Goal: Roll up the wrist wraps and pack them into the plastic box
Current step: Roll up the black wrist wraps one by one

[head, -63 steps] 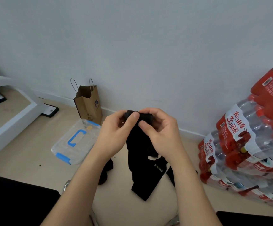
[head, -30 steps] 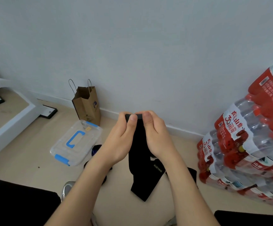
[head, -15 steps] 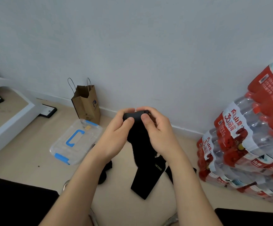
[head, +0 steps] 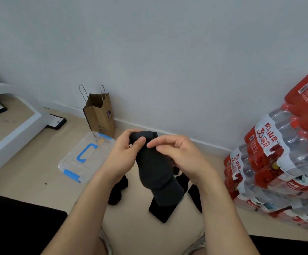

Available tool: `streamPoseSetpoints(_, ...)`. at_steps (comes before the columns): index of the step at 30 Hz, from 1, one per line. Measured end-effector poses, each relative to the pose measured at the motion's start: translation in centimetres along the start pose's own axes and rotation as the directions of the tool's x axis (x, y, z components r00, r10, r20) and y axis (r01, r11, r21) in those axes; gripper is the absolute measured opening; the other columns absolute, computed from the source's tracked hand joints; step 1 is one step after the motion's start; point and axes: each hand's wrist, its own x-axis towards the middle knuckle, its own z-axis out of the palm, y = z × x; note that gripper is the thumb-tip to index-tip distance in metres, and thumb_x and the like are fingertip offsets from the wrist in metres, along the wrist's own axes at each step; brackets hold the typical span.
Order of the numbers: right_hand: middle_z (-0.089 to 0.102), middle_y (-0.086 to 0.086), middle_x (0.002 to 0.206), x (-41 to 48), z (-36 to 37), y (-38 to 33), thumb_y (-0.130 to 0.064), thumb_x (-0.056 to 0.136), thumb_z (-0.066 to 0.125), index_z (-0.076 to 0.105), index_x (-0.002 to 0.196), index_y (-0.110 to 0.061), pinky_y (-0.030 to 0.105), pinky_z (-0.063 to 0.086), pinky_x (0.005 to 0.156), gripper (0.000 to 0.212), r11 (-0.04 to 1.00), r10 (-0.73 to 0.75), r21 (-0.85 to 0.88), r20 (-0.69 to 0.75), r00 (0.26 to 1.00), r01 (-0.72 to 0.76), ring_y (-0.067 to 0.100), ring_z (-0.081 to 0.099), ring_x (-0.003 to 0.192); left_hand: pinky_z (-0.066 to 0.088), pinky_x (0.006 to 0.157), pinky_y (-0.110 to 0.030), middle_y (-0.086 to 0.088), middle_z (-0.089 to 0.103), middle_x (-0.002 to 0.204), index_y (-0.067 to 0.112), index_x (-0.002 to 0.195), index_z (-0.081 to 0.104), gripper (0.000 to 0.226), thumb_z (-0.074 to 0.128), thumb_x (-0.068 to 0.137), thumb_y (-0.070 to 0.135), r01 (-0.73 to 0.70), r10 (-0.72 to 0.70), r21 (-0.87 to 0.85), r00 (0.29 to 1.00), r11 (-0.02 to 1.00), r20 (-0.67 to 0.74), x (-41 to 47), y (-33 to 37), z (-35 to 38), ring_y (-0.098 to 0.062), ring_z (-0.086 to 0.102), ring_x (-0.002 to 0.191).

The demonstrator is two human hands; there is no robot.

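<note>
Black fabric wrist wrap [head: 155, 168], pinched aloft at its rolled top by left hand [head: 125, 155] and right hand [head: 182, 153], shows a thicker roll than a second ago, so rolling is progressing, while the clear blue-handled plastic box [head: 87, 157] waits lidded on the floor.

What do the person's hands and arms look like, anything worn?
Nothing worn that shows. The left hand and right hand are bare: no gloves, rings or tape. Neither wrist carries a watch or band. The left forearm and right forearm are bare down to the bottom edge of the head view, with no sleeve in frame.
</note>
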Motion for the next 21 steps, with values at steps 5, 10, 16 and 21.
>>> streamPoseSetpoints(5,0.079,0.004,0.128,-0.4,-0.7,0.3,-0.004,0.1,0.067,0.077,0.131,-0.028,0.037,0.067,0.086,0.04,0.994,-0.086,0.067,0.071,0.994,0.081,0.03,0.078,0.115,0.065,0.07,-0.03,-0.002,0.082,0.104,0.013,0.132,0.068,0.037,0.046,0.109,-0.007,-0.037,0.05,-0.106,0.991,0.994,0.126,0.2,-0.1,-0.3,-0.02,0.081,0.093)
streamPoseSetpoints(10,0.081,-0.003,0.084,0.6,0.1,0.7,-0.049,0.083,0.085,0.084,0.098,-0.037,0.029,0.061,0.065,0.02,0.98,-0.172,-0.148,-0.331,0.928,0.129,0.014,0.077,0.076,0.063,0.08,-0.046,-0.027,0.078,0.103,-0.001,0.118,0.075,0.044,0.033,0.11,0.006,0.018,0.006,-0.119,0.979,0.993,0.202,0.7,-0.9,0.4,-0.041,0.075,0.088)
streamPoseSetpoints(16,0.082,-0.008,0.102,1.4,0.2,2.6,-0.043,0.096,0.074,0.077,0.112,-0.035,0.051,0.066,0.086,0.018,0.982,-0.156,-0.159,-0.426,0.891,0.096,0.017,0.079,0.095,0.065,0.076,-0.041,-0.012,0.081,0.101,0.008,0.117,0.076,0.03,0.057,0.113,0.031,-0.096,0.084,0.026,0.954,0.995,0.289,0.3,-1.3,1.5,-0.031,0.08,0.083)
streamPoseSetpoints(21,0.082,-0.001,0.105,1.1,0.7,3.5,-0.046,0.107,0.058,0.067,0.123,-0.039,0.04,0.062,0.065,0.019,0.998,0.024,-0.05,-0.266,0.964,-0.038,0.031,0.082,0.085,0.06,0.088,-0.033,-0.002,0.074,0.118,0.024,0.144,0.046,0.029,0.048,0.115,0.02,-0.179,0.129,0.144,0.945,0.973,0.301,0.1,-1.2,1.5,-0.014,0.074,0.102)
